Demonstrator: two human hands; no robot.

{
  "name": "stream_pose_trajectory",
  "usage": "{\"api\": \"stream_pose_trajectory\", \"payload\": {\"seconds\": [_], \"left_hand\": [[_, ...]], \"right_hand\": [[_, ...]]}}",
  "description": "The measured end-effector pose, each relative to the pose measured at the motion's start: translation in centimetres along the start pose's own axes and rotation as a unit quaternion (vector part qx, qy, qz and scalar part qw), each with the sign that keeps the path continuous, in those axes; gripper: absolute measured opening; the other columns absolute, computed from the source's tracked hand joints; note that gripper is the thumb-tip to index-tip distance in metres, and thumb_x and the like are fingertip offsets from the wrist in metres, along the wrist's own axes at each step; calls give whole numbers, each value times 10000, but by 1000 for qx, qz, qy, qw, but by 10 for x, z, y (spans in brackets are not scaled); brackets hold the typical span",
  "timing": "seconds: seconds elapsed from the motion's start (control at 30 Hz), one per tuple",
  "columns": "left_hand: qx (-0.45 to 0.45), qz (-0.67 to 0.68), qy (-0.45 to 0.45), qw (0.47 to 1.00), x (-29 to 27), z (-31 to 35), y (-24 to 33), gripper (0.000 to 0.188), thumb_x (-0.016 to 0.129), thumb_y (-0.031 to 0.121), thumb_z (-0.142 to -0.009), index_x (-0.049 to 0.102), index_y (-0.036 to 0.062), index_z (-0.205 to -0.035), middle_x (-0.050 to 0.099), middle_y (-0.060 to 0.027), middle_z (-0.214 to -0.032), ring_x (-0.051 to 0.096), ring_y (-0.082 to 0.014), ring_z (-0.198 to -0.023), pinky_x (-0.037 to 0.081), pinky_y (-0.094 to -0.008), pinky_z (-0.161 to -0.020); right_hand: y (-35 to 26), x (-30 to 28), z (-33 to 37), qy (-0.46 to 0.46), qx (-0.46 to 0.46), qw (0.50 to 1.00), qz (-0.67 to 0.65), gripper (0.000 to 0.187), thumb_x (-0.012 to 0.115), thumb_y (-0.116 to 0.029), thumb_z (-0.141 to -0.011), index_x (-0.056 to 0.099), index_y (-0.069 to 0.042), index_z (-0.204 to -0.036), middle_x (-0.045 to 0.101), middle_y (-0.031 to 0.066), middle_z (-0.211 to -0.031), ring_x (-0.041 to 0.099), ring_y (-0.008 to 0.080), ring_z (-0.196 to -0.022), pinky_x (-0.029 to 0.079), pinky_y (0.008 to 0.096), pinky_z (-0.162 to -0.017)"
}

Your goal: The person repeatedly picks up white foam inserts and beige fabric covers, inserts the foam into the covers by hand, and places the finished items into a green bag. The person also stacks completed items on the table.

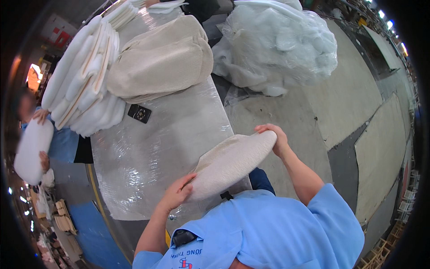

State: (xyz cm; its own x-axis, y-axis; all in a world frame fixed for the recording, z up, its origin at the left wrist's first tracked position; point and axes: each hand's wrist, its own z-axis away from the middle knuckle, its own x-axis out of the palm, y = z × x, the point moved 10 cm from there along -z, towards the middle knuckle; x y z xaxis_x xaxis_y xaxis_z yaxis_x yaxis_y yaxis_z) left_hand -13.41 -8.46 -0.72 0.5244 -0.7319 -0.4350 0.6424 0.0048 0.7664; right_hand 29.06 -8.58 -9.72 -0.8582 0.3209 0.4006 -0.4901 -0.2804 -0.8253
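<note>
Between my two hands I hold a cream fabric-covered cushion (233,163), tilted up toward the right and close to my body. My left hand (179,192) grips its lower left end, fingers bent over the edge. The upper right end is in my right hand (274,136), with fingers wrapped round the rim. A loose fold of fabric shows along the cushion's far edge. Beyond it on the plastic-wrapped table (165,143) lies a stack of beige fabric covers (163,62).
White padding sheets (85,76) are piled at the table's far left, near a small black device (139,113). A large clear bag of white stuffing (280,45) stands beyond the table. At left, another person holds a white cushion (33,150). Flat boards (385,139) cover the floor at right.
</note>
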Motion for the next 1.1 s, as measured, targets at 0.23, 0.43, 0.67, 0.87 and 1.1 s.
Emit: {"api": "stream_pose_trajectory", "payload": {"seconds": [0.23, 0.43, 0.67, 0.87, 1.1], "left_hand": [[-291, 402, 34, 867, 51, 74, -68, 1173, 833, 373, -929, 34, 76, -1735, 416, -212, -1640, 557, -329, -1387, 493, -521, -1088], [-307, 160, 75, 935, 67, 60, -79, 1379, 937, 413, -805, -14, -18, -1706, 400, -309, -1630, 563, -403, -1394, 473, -479, -1148], [-357, 83, 155, 917, 64, 41, -84, 1225, 880, 458, -853, 133, -53, -1679, 497, -355, -1559, 555, -447, -1417, 429, -458, -1192], [-289, -33, 196, 936, 13, -15, -87, 867, 787, 519, -922, 484, -22, -1528, 550, -304, -1490, 548, -446, -1394, 448, -492, -1152], [-107, -239, 128, 957, 28, -121, -9, 501, 760, 470, -944, 701, 28, -1174, 617, -232, -1338, 599, -404, -1224, 472, -525, -1019]], "right_hand": [[-25, 19, 76, -114, 203, 927, 295, 1041, 850, -352, -867, 274, -19, -1667, 340, 225, -1714, 397, 358, -1548, 355, 432, -1249], [-18, 36, 73, -145, 291, 695, 641, 1451, 961, -551, -694, 67, -54, -1724, 417, 305, -1619, 481, 439, -1474, 426, 485, -1206], [12, 24, 47, -79, 304, 636, 705, 1286, 849, -745, -727, 313, -22, -1646, 562, 331, -1462, 605, 392, -1364, 524, 506, -1085], [19, 29, -4, -73, 197, 655, 726, 865, 748, -736, -846, 637, -83, -1401, 662, 214, -1393, 614, 351, -1355, 492, 496, -1095], [37, 82, -39, -153, -15, 675, 721, 350, 646, -433, -1021, 687, -136, -1201, 726, 125, -1152, 673, 344, -1149, 448, 546, -1002]]}}
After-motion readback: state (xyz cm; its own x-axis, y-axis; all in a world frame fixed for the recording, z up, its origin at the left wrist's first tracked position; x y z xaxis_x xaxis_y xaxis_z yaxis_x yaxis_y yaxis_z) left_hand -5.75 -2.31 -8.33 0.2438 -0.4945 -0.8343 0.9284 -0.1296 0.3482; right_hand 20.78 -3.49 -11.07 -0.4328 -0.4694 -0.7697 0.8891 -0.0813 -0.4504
